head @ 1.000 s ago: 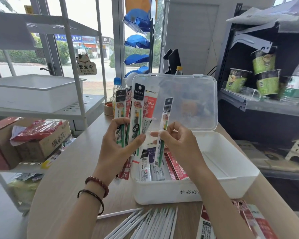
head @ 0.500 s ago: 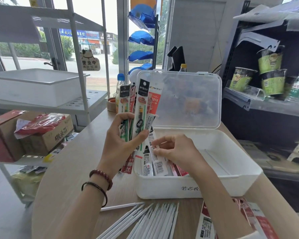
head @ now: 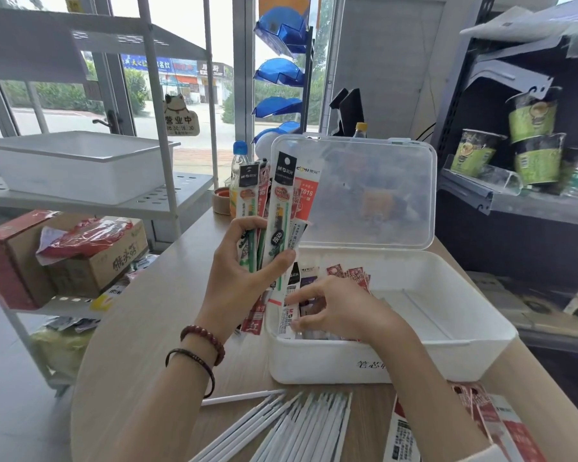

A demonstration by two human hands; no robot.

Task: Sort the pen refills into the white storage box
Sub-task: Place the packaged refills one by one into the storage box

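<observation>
The white storage box stands open on the wooden table, its clear lid upright behind it. My left hand grips a fanned bundle of packaged pen refills, held upright just left of the box. My right hand reaches into the box's left end, where forefinger and thumb pinch a white-labelled refill packet lying against the left wall. More red and dark refill packets lie in that end. The box's right part holds nothing.
Several loose white refill tubes lie on the table in front of the box. More red-and-white packets lie at the front right. A bottle stands behind. A shelf rack with a white tray stands left, a dark shelf with cups right.
My right hand carried one refill packet from beside the bundle down into the box's left end. My left hand kept the bundle upright in about the same place.
</observation>
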